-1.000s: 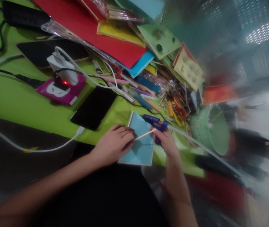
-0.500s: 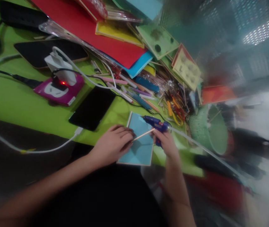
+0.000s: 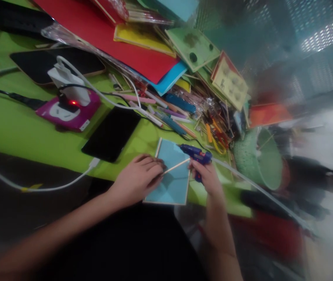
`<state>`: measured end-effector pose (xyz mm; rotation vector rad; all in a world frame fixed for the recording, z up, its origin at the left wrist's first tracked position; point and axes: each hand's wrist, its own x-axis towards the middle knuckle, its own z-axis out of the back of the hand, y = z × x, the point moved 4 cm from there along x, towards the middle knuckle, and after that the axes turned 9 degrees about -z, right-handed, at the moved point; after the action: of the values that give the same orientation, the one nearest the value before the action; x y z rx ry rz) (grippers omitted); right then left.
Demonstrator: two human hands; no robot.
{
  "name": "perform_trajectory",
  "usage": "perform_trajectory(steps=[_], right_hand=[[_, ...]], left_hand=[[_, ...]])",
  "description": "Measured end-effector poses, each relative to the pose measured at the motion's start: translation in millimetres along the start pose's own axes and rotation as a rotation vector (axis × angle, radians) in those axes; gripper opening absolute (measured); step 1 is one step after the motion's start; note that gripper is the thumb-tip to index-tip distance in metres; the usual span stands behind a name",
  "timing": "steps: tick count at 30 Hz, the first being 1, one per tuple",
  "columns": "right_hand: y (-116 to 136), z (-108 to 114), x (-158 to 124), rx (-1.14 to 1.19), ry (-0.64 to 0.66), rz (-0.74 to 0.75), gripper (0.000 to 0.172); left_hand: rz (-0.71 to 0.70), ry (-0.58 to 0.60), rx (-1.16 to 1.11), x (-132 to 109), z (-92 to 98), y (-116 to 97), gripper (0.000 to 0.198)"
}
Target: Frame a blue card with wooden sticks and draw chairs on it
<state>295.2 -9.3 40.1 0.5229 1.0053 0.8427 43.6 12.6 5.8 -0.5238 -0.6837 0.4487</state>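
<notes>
My right hand (image 3: pixel 206 173) is wrapped round the handle of a blue glue gun (image 3: pixel 195 153), its nozzle pointing left over the top of a light blue card (image 3: pixel 170 191). Thin wooden strips edge this card along at least its left, bottom and right sides. My left hand (image 3: pixel 143 175) is closed, palm down, over the card's left side. From its fingertips a thin wooden stick (image 3: pixel 177 166) slants up to the right, with its far end close to my right fingers. Whether those fingers touch the stick I cannot tell. A white cord runs rightward from behind the glue gun.
Left of the card lies a black phone (image 3: pixel 112 134) on a white cable, beside a purple power strip (image 3: pixel 78 117). Pens, scissors (image 3: pixel 219 144) and loose sticks crowd behind. Red sheets (image 3: pixel 143 58) and framed cards lie farther back. A green basket (image 3: pixel 267 160) stands at right.
The view has shifted slightly, so the table things sit a little farther left. The glue gun and my right hand have moved slightly right relative to the card. Both holds are the same.
</notes>
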Motion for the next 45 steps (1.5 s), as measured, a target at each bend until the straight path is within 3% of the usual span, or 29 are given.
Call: perform_trajectory(steps=[36,45], right_hand=[[4,-2,1,-0.063,-0.039,-0.003,0.044],[17,-8,3,-0.145,-0.036,0.014,0.045]], left_hand=[[0.009,-0.001,-0.009,1,0.6,0,0.017],[0.018,-0.001,-0.035,2,2.4,1,0.016]])
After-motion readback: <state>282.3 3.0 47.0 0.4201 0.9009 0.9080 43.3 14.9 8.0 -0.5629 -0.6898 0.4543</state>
